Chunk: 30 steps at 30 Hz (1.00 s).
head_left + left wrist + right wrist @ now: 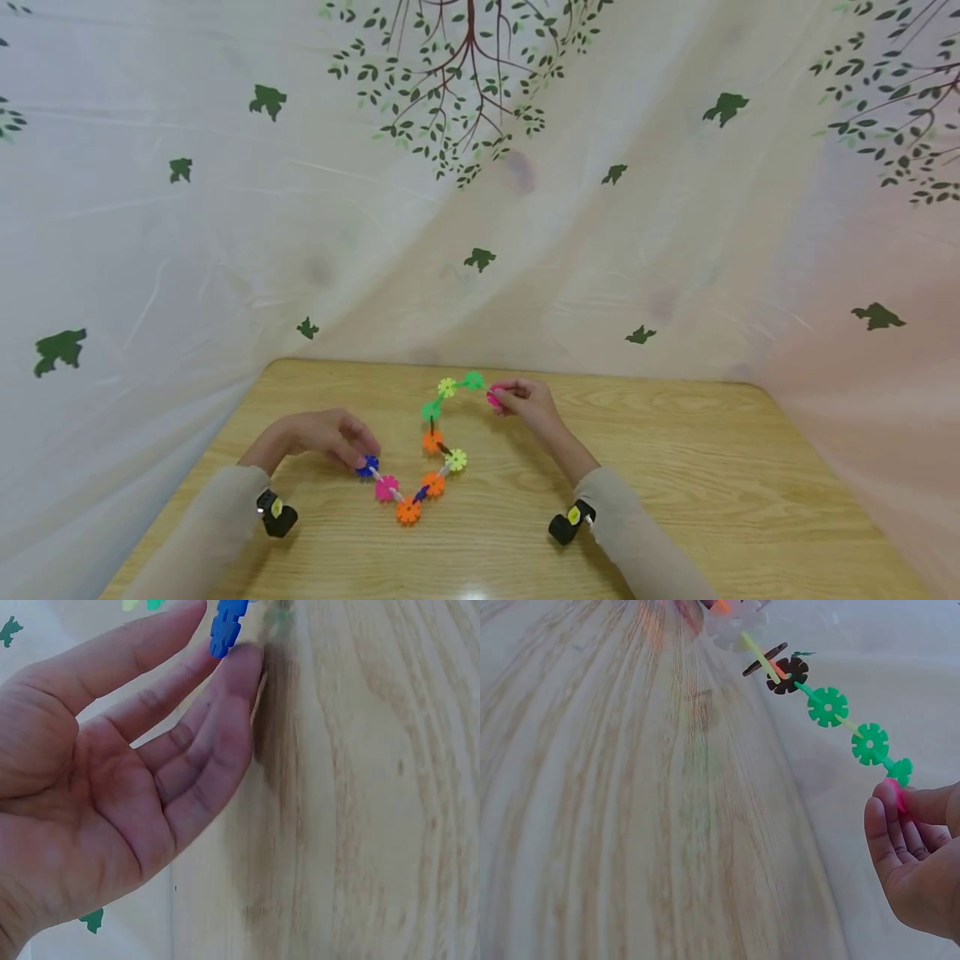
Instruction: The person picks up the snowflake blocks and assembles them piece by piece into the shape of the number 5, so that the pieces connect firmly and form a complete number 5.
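A chain of snowflake-shaped plastic discs in green, yellow, orange, pink and blue lies in a zigzag on the wooden table. My left hand holds the blue end disc lightly between thumb and fingertips. In the left wrist view the blue disc sits at the tips of nearly straight fingers. My right hand pinches the pink end disc at the far end. In the right wrist view the pink disc shows by the fingertips, with green discs trailing away.
A pale cloth printed with trees and green leaves hangs behind and beside the table. Black wrist cameras sit on both beige sleeves. The table's rounded far corners and edges meet the cloth.
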### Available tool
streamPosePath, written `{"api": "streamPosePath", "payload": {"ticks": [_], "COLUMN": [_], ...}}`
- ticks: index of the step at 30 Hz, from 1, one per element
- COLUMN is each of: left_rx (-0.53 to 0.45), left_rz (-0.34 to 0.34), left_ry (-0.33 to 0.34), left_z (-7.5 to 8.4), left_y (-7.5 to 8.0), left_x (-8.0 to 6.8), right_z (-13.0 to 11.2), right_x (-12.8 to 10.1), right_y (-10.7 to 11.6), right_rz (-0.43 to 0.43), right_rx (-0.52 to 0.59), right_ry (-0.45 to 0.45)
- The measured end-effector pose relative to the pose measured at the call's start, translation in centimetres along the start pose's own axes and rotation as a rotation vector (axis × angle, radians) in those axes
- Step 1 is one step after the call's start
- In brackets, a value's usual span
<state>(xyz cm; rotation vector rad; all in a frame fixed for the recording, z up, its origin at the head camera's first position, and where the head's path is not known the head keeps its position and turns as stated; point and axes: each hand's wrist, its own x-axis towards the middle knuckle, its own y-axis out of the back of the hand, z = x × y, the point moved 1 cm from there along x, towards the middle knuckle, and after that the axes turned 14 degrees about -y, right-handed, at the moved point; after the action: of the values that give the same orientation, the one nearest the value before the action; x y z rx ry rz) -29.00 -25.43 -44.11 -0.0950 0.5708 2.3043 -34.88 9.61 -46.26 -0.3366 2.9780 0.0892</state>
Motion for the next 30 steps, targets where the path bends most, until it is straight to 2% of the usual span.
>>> {"api": "streamPosePath", "payload": {"ticks": [7,12,20,30], "left_rx": [-0.071,-0.077,-0.045,-0.146], "left_rz": [-0.047,-0.049,0.023,0.109], "left_ry": [-0.020,-0.046,-0.078,-0.093], "left_z": [-0.3,-0.4,-0.5,-0.6], "left_y": [-0.4,-0.4,-0.1,0.2], "left_x": [0.1,0.2,0.6,1.0], "right_z": [-0.1,-0.5,-0.3,0.0], "right_x": [0.0,-0.4,-0.1,-0.3], "right_y": [-0.1,0.0,0.8,2.1], "right_rz": [0.006,-0.018,-0.040,-0.080], "right_rx": [0.007,0.009,0.007,-0.035], "right_ry": [-0.014,-0.017,-0.008,0.009]}}
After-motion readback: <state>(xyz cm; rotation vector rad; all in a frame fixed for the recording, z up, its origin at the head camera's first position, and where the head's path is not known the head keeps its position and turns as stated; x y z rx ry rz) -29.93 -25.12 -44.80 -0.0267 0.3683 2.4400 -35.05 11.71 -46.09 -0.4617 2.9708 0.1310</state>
